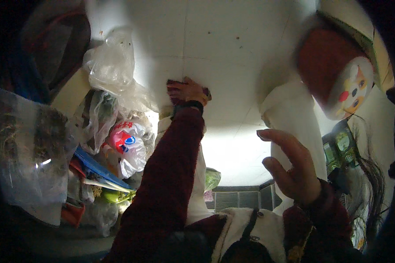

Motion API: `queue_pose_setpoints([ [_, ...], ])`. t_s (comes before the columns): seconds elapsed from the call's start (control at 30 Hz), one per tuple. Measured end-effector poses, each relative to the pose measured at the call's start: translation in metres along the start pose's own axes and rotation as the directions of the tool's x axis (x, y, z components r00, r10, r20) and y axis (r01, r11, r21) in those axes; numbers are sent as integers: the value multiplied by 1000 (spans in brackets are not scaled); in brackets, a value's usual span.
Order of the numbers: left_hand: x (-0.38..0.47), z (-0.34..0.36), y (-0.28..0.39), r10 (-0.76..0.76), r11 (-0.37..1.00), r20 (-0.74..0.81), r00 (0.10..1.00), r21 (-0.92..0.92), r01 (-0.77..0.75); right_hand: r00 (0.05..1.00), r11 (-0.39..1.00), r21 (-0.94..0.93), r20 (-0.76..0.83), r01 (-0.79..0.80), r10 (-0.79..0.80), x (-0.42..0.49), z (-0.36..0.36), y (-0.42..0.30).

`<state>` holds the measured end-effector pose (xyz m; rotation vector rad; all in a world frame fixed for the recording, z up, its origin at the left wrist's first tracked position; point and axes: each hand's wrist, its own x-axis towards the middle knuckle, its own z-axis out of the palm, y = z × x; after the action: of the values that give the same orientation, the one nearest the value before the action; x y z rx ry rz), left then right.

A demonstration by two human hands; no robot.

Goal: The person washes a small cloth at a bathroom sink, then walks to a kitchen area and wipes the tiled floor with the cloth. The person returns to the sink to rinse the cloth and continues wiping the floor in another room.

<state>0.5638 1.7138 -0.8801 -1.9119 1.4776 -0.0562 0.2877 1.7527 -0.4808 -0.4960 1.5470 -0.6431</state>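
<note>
My left hand (188, 92) reaches forward and lies over a dark red cloth (173, 94), pressing it against a white tiled surface (223, 75). Parts of the cloth show on both sides of the hand, and a dark band circles the wrist. My right hand (293, 164) is raised in front of a pale, rounded form (296, 128), perhaps a trouser leg. Its thumb and fingers are apart, with nothing between them. Both arms wear dark red sleeves.
At left are clear plastic bags (110, 62), a white printed bag (130, 148), a large clear bag (33, 154) and some green vegetables (113, 196). A red object with a cartoon face (350, 88) stands at right. Grey tiles (227, 201) show lower down. Small dark specks dot the white surface.
</note>
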Motion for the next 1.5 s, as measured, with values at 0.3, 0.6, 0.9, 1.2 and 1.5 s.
queue_pose_setpoints([
  [0.3, 71, -160, 77, 478, 877, -411, 776, 177, -447, 998, 994, -89, -6, 62, -63, 9, -14, -1],
  [0.6, 41, -149, 76, 923, 334, -206, 325, 5, -943, 993, 988, -92, 7, 121, -121, 10, -19, -7],
  [0.9, 210, -193, 123, 486, 865, -550, 679, 195, -462, 994, 986, -137, 49, 99, -93, 9, -25, 0],
  [1.2, 113, -191, 120, 768, 265, -599, 228, -27, -964, 995, 992, -94, 56, 89, -84, 5, -23, -1],
  [1.5, 13, -123, 32, 941, -334, -46, -334, 23, -942, 992, 991, -85, 85, 101, -94, 11, -25, 0],
])
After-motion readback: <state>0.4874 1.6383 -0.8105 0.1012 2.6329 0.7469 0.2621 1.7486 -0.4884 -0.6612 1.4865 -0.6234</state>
